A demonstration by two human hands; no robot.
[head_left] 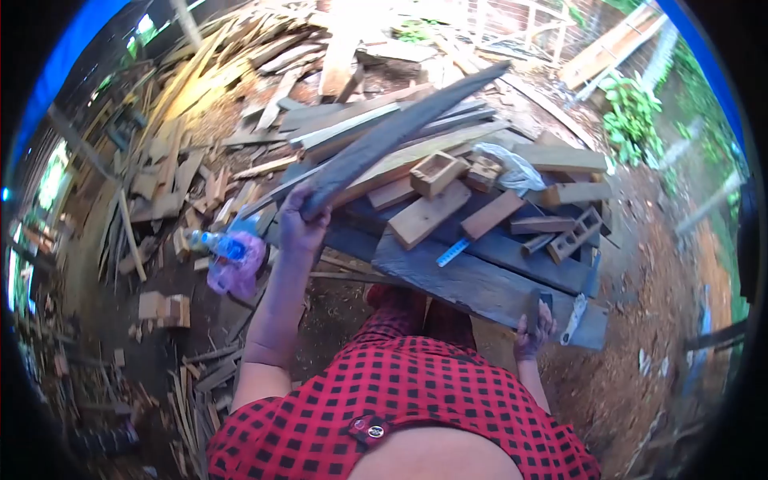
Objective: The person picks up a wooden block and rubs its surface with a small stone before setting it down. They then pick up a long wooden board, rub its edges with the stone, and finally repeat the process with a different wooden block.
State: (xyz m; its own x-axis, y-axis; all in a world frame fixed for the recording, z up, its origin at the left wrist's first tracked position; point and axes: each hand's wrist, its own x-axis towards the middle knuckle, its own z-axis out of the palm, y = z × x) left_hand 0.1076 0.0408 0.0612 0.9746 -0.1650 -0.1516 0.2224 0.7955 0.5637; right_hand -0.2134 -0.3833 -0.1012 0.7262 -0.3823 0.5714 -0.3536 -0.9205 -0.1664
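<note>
My left hand (302, 222) is wrapped round the near end of a long dark wooden plank (400, 138). The plank slants up and away to the right, above the stacked boards. My right hand (541, 330) is closed on a small dark block (533, 309) at the front edge of the wooden bench (448, 276). Right of that hand, a pale-handled tool (574, 318) lies on the bench. Several wooden blocks (430, 214) and a hollow wooden box (437, 174) sit farther back, beside a blue ruler (453, 252).
A slotted wooden frame (576, 235) and a clear plastic bag (512, 170) lie on the bench's right side. To the left are a plastic bottle (220, 244) and a pink bag (234, 274). Scrap wood (164, 180) is heaped on the ground. A leafy plant (632, 116) grows at right.
</note>
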